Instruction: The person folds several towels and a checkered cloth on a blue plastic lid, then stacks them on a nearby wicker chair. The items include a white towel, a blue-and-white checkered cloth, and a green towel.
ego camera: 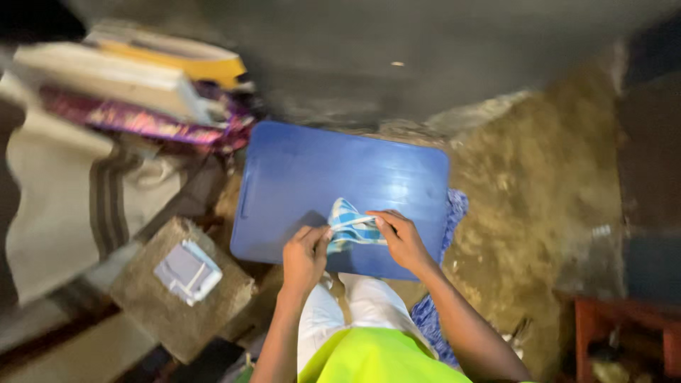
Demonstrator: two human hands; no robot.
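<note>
A small blue and white checked cloth (349,225) lies bunched on a blue rectangular plastic board (312,177) across my lap. My left hand (305,257) pinches the cloth's left end with closed fingers. My right hand (401,237) grips its right end, so the cloth is stretched between both hands over the board's near edge. The frame is blurred.
A stack of books with a yellow cover (170,60) and a purple patterned fabric (142,122) sit at the upper left. A striped beige cloth (78,191) hangs below them. A brown block with a pale folded paper (186,271) lies left. A red wooden frame (617,333) stands at lower right.
</note>
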